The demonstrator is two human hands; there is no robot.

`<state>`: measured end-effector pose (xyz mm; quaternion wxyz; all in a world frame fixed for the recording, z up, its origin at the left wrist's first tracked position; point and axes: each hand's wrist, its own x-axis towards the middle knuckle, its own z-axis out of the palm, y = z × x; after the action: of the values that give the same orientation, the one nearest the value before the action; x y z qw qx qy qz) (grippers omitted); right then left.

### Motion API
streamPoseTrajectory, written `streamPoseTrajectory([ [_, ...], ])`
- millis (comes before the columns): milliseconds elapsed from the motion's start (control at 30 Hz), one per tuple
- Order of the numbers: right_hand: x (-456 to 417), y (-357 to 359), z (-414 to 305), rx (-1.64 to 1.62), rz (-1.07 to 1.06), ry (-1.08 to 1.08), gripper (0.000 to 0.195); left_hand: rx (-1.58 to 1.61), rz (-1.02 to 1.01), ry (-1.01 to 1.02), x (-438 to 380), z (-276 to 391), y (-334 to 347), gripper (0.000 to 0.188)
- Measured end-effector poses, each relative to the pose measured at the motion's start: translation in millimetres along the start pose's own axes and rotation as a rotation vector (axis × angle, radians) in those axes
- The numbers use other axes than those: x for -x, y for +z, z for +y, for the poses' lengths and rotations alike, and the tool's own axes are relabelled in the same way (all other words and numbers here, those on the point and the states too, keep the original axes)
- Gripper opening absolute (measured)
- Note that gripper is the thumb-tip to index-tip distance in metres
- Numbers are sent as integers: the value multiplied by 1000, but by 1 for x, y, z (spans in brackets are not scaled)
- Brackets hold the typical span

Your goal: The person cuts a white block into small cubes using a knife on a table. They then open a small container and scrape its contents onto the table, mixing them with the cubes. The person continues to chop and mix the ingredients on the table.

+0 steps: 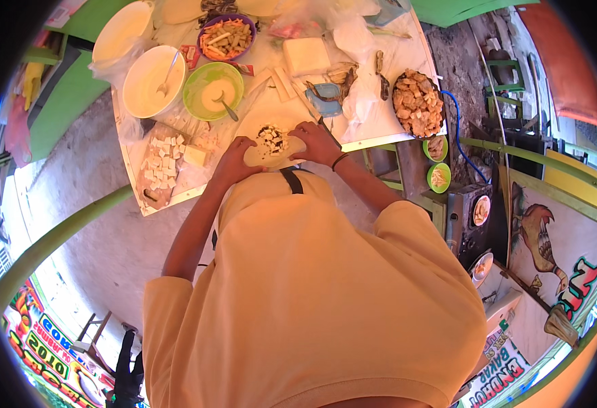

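At the near edge of the table, a thin round wrapper [257,158] lies with a heap of small pale cubes and dark bits [273,140] on it. My left hand [238,159] pinches the wrapper's left edge, thumb and fingers at the rim. On the other side, my right hand [315,144] has its fingers on the wrapper's right edge. To the left, white cubes [162,166] cover a wooden cutting board [156,200], beside a pale yellow block [195,155]. A green bowl [196,81] of pale batter with a spoon [226,108] stands beyond my hands.
White bowls [153,58], a purple bowl [227,36] of cut vegetables and a stack of square wrappers [306,56] stand farther back. A blue container [325,99] and a plate of fried pieces [418,102] are at the right. Small green bowls [438,177] sit below the table's right edge.
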<state>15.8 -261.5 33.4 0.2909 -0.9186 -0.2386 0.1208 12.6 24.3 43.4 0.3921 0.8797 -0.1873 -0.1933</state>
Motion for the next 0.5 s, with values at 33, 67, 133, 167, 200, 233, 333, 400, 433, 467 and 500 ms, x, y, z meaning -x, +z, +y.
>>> streamPoseTrajectory([
  [33,1,-4,1,-2,-8,-21,53,-13,-7,-3,4,-1,-2,59],
  [67,2,-4,0,-50,26,30,54,-26,-15,-5,7,-2,-2,57],
  [133,5,-4,0,-144,99,134,57,69,69,-195,7,-4,3,52],
  [167,7,-2,1,-128,108,144,56,116,110,-290,7,-4,5,50],
  [200,7,0,2,-114,113,147,54,55,118,-236,9,-7,6,47],
  [233,7,2,2,-100,119,152,53,-5,126,-181,11,-9,6,45],
  [333,18,7,-16,17,214,179,51,-130,87,-63,12,-9,7,41],
  [400,24,10,-37,-56,165,523,51,-155,74,-50,10,-8,9,40],
  [433,25,12,-43,-93,138,694,51,-149,82,-67,9,-9,12,40],
  [467,23,14,-44,-139,112,753,51,-143,90,-84,8,-9,14,40],
  [500,21,16,-44,-185,88,817,52,-152,121,-87,7,-12,18,39],
])
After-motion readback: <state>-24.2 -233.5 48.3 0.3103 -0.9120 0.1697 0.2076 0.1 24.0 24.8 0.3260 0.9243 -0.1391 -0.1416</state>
